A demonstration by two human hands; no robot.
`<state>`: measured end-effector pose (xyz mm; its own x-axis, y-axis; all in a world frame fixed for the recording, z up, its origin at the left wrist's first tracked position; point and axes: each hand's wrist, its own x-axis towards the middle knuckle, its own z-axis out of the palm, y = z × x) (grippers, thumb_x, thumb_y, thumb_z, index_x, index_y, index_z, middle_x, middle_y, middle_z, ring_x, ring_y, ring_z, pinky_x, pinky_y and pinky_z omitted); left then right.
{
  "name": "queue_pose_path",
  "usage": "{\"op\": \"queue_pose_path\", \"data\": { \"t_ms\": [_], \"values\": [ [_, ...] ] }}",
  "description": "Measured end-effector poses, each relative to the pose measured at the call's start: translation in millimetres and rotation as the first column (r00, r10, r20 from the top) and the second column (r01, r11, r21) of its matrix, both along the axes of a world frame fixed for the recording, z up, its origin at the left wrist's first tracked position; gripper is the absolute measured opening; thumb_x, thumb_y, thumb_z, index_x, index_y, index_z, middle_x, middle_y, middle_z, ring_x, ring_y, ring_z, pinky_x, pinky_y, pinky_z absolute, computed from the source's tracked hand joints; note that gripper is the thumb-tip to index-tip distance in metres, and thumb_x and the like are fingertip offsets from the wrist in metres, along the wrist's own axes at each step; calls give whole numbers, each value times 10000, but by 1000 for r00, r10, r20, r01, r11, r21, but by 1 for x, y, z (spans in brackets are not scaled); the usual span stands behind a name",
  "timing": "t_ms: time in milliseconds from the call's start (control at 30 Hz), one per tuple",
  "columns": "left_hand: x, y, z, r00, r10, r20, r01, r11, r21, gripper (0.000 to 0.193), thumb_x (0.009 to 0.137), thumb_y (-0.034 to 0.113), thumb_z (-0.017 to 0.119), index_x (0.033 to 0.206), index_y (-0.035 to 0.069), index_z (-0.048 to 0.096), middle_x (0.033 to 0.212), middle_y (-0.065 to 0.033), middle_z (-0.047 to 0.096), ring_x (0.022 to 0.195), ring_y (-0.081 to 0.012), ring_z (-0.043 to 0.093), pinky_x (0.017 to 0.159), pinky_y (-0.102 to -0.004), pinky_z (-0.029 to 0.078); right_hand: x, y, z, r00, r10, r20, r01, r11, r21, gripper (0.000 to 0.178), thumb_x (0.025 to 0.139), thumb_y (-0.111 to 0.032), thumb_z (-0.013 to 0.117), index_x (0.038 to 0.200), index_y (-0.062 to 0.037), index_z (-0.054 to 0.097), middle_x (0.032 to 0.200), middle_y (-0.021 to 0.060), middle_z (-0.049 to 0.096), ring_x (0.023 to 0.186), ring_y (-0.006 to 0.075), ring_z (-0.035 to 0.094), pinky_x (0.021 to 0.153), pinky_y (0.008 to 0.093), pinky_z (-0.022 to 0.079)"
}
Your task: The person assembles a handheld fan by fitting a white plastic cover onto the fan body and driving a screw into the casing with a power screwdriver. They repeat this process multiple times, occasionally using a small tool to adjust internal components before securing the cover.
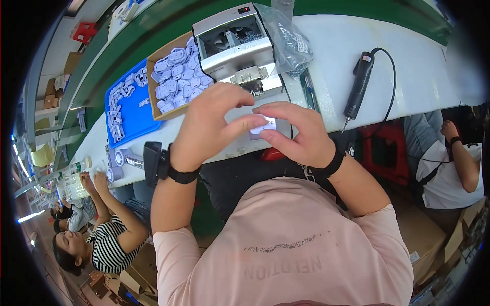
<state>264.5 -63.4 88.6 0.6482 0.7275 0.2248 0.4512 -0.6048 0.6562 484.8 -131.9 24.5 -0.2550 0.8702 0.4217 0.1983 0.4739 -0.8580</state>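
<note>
Between my hands, at the front edge of the bench, is a small pale lavender plastic part (262,127). My right hand (301,131) pinches it between thumb and index finger. My left hand (214,120) presses its thumb on the part's upper side, with its fingers curled above and partly hidden. Just beyond my fingers stands a silver screw feeder (236,60) with a window on top and loose screws inside. A cardboard box (151,97) heaped with similar lavender parts sits to the left of the feeder.
A blue tray (133,118) with rows of lavender pieces lies farther left. Right of the feeder are a clear bag of screws (289,47), a pen-like tool (310,91) and a black electric screwdriver (360,84) with its cord. Other people sit at both sides.
</note>
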Motion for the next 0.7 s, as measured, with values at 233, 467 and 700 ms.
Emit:
{"op": "queue_pose_path", "data": {
  "t_ms": [233,467,700],
  "values": [
    [-11,-28,-28,972,-18,234,23,1000,-18,456,787,232,893,1171,52,727,1101,-132,733,997,-356,697,860,-405,563,14,0,19,992,127,24,-122,980,-155,500,883,-120,813,1342,-6,648,1285,159,713,1157,297,709,987,359,548],
    [-13,-44,-42,968,10,250,-41,992,117,483,772,171,880,1204,25,722,1152,-161,735,999,-346,696,854,-409,561,138,13,-9,615,-632,472,788,497,-363,427,962,-231,754,1274,37,640,999,63,693,899,147,662,787,277,520],
    [-2,-37,-38,975,4,221,-60,967,247,436,772,206,885,1154,61,734,1048,-104,735,918,-320,691,787,-401,565,164,26,-43,719,-603,345,685,531,-498,447,932,-155,760,1300,44,600,948,69,676,889,167,671,792,283,523]
  ]
}}
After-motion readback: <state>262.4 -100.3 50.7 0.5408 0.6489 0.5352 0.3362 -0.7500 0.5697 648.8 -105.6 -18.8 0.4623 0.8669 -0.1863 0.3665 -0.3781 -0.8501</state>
